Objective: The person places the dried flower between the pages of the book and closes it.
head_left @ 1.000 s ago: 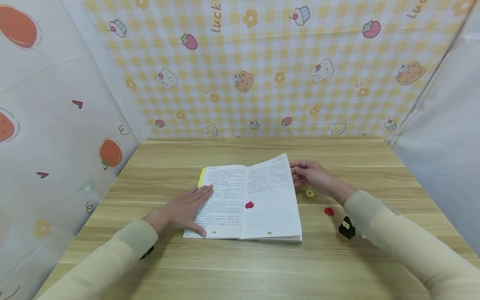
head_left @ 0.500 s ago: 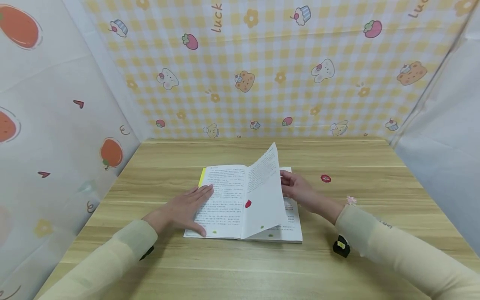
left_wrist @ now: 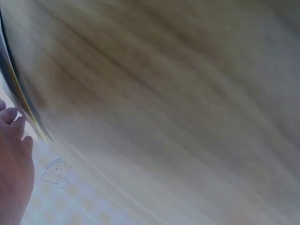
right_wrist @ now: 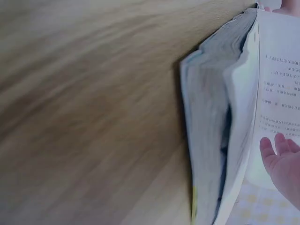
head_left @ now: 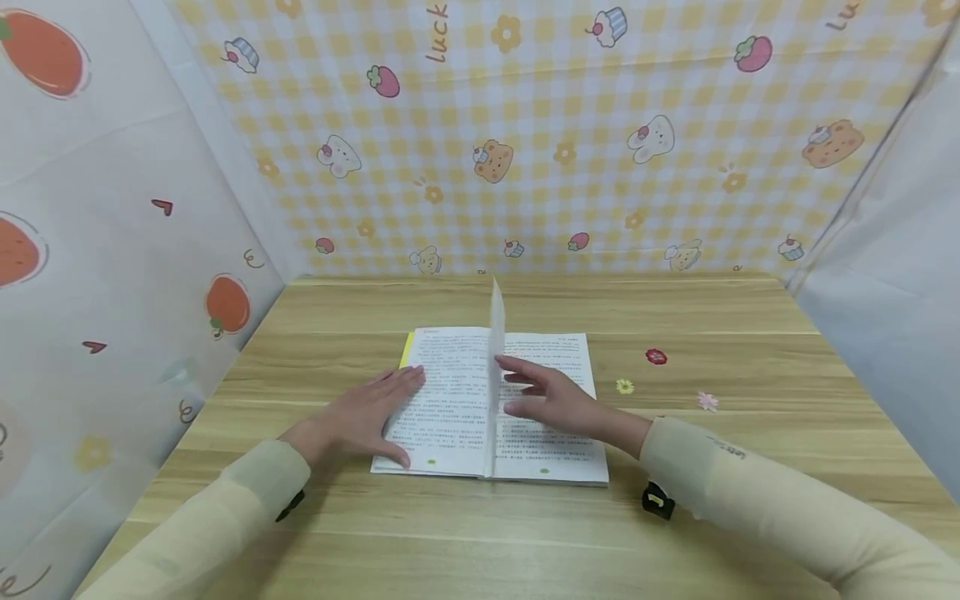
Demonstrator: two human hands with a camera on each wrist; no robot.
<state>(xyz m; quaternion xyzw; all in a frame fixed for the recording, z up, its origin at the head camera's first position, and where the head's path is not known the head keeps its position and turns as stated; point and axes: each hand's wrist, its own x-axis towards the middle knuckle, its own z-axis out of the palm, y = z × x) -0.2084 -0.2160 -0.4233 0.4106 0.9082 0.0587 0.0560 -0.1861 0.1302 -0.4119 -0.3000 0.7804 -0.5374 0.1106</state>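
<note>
An open book (head_left: 450, 350) lies on the table, printed text on both sides. One page (head_left: 497, 321) stands nearly upright at the spine, seen almost edge-on. My left hand (head_left: 367, 412) rests flat on the left side, thumb spread near the lower edge. My right hand (head_left: 551, 400) is above the right side, its forefinger tip right at the standing page and its fingers loosely extended. In the right wrist view, the thick page block (right_wrist: 206, 112) shows edge-on, with the fingers (right_wrist: 267, 147) before a printed page. The left wrist view catches only part of the left hand (left_wrist: 14, 154).
Right of the book lie a red flower (head_left: 656, 357), a yellow flower (head_left: 625, 387) and a pink flower (head_left: 707, 401), all small. A yellow-checked cloth (head_left: 420, 208) hangs behind the wooden table (head_left: 375, 542). White cloth walls stand at both sides.
My right hand has moved left from the book's right edge, and the page has swung up to upright at the spine. The red shape on that page is now hidden. My left hand stays put.
</note>
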